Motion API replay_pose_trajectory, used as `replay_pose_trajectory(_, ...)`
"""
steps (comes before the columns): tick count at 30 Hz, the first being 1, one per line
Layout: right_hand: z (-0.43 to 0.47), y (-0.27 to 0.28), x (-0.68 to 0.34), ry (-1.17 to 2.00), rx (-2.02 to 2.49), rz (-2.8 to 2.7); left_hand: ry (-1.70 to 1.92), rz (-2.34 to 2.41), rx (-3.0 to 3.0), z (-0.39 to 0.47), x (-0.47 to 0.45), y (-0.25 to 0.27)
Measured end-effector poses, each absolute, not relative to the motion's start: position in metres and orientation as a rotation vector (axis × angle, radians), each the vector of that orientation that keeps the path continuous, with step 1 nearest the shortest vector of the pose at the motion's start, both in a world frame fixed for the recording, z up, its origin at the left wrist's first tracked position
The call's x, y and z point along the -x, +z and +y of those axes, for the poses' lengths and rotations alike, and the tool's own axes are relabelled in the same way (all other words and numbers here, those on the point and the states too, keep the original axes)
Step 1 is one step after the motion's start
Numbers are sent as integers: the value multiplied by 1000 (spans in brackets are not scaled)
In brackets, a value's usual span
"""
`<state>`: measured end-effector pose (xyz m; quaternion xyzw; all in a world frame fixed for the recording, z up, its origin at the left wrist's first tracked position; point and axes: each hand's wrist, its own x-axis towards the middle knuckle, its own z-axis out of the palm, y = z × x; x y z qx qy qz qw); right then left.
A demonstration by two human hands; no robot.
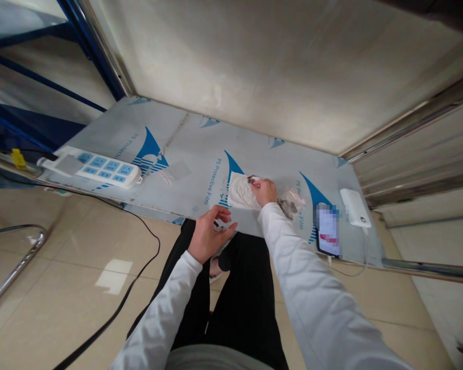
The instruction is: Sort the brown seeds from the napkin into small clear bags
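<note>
A crumpled white sheet (242,192) lies on the film-covered tabletop close to its front edge. Over its upper right corner, my right hand (265,192) has its fingertips pinched together at some small dark pieces (251,180); what the pinch holds is too small to name. My left hand (212,232) is at the table's front edge, fingers curved and thumb apart from them. A small dark and white patch shows in that gap, and I cannot tell what it is. Just right of my right hand sits a clear plastic bag (291,203) with small dark contents.
A white power strip (108,168) with blue sockets lies at the left, its black cable (154,246) hanging over the floor. An empty-looking clear bag (173,173) rests nearby. At the right are a phone (327,231) and a white power bank (355,207) with a cable.
</note>
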<state>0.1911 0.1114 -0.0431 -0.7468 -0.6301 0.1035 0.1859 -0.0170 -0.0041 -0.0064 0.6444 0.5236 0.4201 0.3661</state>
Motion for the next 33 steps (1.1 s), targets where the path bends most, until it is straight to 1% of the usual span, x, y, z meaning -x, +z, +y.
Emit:
replay_pose_trajectory(3, 72, -8, -174, 338, 1879, -1757, 1079, 1322, -1659, -5, 14, -4)
replay_pose_trajectory(6, 14, 32, -150, 497, 1570, -1815, 1082, 1263, -1675, -8, 10, 2)
replay_pose_trajectory(9, -30, 55, -134, 586, 1481, -2001, 1057, 1192, -1716, -12, 5, 10)
replay_pose_trajectory(13, -48, 58, -135, 564, 1463, -2151, 1029, 1129, -1766, -22, 1, 17)
replay_pose_trajectory(17, -50, 59, -152, 667, 1399, -2086, 1036, 1077, -1774, -33, 3, 17)
replay_pose_trajectory(21, -53, 65, -171, 768, 1351, -1972, 1064, 918, -1553, -39, 11, 16)
replay_pose_trajectory(24, -56, 70, -177, 819, 1356, -1903, 1120, 938, -1399, -40, 14, 17)
replay_pose_trajectory(27, -62, 69, -172, 850, 1388, -1748, 1197, 1011, -1328, -40, 12, 20)
replay_pose_trajectory(33, -67, 55, -151, 995, 1330, -1344, 1315, 984, -1200, -45, 6, 29)
